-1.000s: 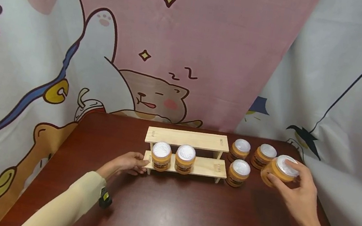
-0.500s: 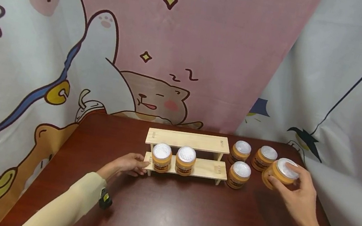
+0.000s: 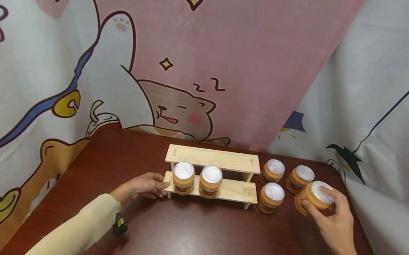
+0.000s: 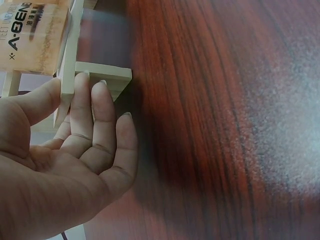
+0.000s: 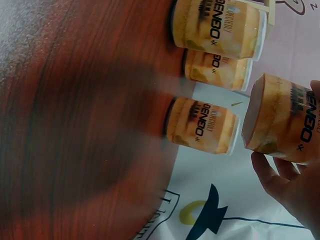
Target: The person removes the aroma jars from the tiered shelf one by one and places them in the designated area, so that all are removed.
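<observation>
A two-tier wooden display shelf [image 3: 212, 159] stands at the table's back. My left hand [image 3: 146, 185] pinches the left end of its lower board, thumb above and fingers beneath, as the left wrist view shows. Two orange jars with whitish lids, a left jar [image 3: 183, 177] and a second jar [image 3: 210, 181], stand side by side on that board. Another such jar [image 5: 282, 117] is in my right hand [image 3: 336, 222], held between thumb and fingers. In the right wrist view its base hangs apart from the table.
Right of the shelf several more jars stand on the table: a front jar [image 3: 270, 198], a back jar [image 3: 273, 172] and one farther right [image 3: 300, 179]. The dark red-brown table [image 3: 193, 235] meets a printed cloth [image 3: 245, 63] behind.
My right hand and its jar have come down slightly and a little to the left. The left hand keeps its hold on the shelf; the head view has shifted slightly.
</observation>
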Available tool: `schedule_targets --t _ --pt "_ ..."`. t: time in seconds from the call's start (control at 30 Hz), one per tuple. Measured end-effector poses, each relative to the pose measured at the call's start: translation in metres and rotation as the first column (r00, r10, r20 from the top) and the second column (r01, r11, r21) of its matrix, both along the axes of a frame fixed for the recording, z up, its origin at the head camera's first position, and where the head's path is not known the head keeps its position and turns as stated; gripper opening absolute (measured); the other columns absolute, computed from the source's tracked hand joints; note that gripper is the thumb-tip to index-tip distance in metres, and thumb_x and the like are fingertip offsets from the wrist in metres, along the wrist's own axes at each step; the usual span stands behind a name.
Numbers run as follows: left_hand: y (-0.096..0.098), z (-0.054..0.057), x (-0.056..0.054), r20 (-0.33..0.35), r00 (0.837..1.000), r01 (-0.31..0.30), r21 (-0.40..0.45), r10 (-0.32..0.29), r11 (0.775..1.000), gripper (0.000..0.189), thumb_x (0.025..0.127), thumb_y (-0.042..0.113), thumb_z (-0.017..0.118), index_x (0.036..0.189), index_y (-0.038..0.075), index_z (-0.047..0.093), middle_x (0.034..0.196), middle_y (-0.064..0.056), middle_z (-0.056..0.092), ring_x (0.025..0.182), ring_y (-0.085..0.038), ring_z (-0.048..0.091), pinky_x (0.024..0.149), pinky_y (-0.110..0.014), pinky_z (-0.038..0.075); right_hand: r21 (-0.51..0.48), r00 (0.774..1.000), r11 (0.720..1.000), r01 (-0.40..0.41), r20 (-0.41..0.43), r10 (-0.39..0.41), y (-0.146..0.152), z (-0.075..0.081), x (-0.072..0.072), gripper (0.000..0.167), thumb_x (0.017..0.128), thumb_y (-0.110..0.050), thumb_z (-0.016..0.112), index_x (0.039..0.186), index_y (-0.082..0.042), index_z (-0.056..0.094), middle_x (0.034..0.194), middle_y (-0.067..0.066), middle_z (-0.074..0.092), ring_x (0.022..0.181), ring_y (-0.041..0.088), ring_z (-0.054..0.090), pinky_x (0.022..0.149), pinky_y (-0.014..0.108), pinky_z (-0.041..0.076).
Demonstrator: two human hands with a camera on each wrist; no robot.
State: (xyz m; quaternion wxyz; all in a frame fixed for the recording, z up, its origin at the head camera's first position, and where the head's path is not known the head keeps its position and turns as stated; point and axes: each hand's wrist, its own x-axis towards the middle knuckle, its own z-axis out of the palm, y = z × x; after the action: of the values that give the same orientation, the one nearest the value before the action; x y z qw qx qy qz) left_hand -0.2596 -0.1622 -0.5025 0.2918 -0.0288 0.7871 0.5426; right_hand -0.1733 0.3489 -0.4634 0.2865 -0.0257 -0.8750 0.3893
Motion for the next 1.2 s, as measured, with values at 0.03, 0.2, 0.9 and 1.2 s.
schedule_targets --t 0.03,0.2,0.9,1.2 --pt "0.0 -0.001 0.0 -0.007 1.0 0.005 -0.003 -0.005 1.0 0.029 0.101 0.026 0.062 0.113 0.0 0.055 0.091 -0.009 0.072 0.084 -0.018 0.07 0.083 -0.043 0.056 0.004 1.0 1.0 0.006 0.005 -0.006 0.0 -0.001 -0.001 0.066 0.074 -0.005 0.087 0.133 -0.01 0.058 0.127 0.007 0.055 0.096 -0.008 0.046 0.074 0.005 0.039" --pt "0.0 -0.002 -0.002 -0.011 1.0 -0.001 -0.004 0.001 1.0 0.029 0.101 0.026 0.062 0.112 0.001 0.055 0.089 -0.007 0.072 0.082 -0.016 0.069 0.081 -0.041 0.056 -0.006 1.0 1.0 0.016 0.015 -0.016 0.002 -0.008 -0.003 0.065 0.074 -0.004 0.087 0.132 -0.007 0.058 0.126 0.006 0.054 0.097 -0.009 0.046 0.075 0.004 0.038" --pt "-0.001 0.002 -0.001 0.001 1.0 0.008 0.003 -0.008 1.0 0.032 0.1 0.028 0.062 0.114 0.001 0.054 0.088 -0.006 0.072 0.083 -0.016 0.07 0.083 -0.042 0.056 0.001 1.0 1.0 -0.024 0.018 0.024 0.006 -0.037 -0.016 0.063 0.074 -0.002 0.087 0.13 -0.001 0.057 0.125 0.016 0.053 0.1 -0.012 0.043 0.075 0.001 0.037" --pt "-0.001 -0.002 -0.002 -0.002 1.0 -0.001 0.01 0.001 1.0 0.029 0.101 0.026 0.061 0.114 0.001 0.055 0.088 -0.005 0.072 0.081 -0.015 0.069 0.081 -0.041 0.056 0.001 0.999 1.0 -0.031 0.009 0.031 0.007 -0.05 -0.022 0.062 0.074 0.0 0.086 0.129 0.001 0.057 0.126 0.016 0.054 0.101 -0.013 0.042 0.077 0.0 0.037"
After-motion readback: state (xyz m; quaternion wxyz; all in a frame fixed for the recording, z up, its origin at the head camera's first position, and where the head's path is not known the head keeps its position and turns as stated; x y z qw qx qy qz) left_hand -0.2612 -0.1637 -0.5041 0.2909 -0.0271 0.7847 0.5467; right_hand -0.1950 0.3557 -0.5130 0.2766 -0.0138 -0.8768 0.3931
